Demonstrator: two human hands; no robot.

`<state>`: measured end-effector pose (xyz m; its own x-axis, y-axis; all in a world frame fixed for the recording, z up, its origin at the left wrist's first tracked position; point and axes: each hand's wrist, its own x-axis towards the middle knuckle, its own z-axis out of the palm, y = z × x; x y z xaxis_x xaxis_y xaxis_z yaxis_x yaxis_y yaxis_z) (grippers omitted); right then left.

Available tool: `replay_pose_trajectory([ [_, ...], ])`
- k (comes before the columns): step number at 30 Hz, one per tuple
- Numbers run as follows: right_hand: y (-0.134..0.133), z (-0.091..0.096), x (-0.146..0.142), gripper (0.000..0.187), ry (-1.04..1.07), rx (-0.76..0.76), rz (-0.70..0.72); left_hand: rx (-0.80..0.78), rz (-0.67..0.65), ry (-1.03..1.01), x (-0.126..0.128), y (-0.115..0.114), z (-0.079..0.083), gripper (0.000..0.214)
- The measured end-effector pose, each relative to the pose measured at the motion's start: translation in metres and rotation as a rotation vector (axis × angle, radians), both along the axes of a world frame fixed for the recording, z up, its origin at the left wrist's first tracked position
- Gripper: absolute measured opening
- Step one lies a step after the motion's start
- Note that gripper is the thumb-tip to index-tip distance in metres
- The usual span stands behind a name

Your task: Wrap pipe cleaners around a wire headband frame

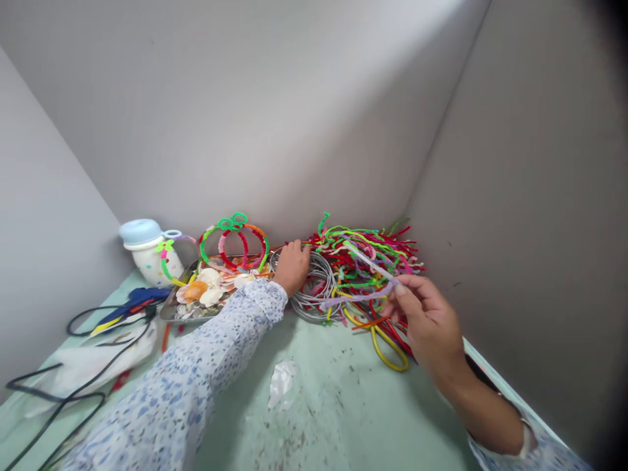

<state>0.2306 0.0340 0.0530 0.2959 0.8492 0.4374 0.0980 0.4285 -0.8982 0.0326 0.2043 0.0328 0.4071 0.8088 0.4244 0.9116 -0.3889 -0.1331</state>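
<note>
- Left hand (pixel 293 265): arm stretched forward in a speckled sleeve (pixel 196 373), palm down, fingers curled onto the coil of grey wire rings (pixel 318 288); whether they actually grip a ring is hard to tell
- Right hand (pixel 424 314): raised just right of the rings, wrist bent, thumb and fingertips pinched on a lilac pipe cleaner (pixel 366 278) bent into a loop
- Pile of coloured pipe cleaners (pixel 373 252): behind and right of the rings
- Tray of shells (pixel 203 291): left of the rings

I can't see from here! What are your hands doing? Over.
Left hand on wire rings. Right hand pinching purple pipe cleaner. Pipe cleaner pile behind.
</note>
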Motion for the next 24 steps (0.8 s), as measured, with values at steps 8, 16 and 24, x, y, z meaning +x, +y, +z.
replay_pose_trajectory([
  [8,-0.001,-0.008,-0.007,0.018,-0.050,-0.027,-0.003,0.069,-0.109,-0.052,0.000,-0.012,-0.001,0.037],
  [16,0.001,-0.013,-0.008,0.019,-0.053,-0.030,0.010,0.065,-0.293,-0.076,0.003,-0.064,-0.011,0.068],
  [24,-0.017,-0.039,-0.027,0.010,-0.232,0.056,0.060,-0.100,-0.467,-0.522,-0.026,-0.117,-0.020,0.024],
])
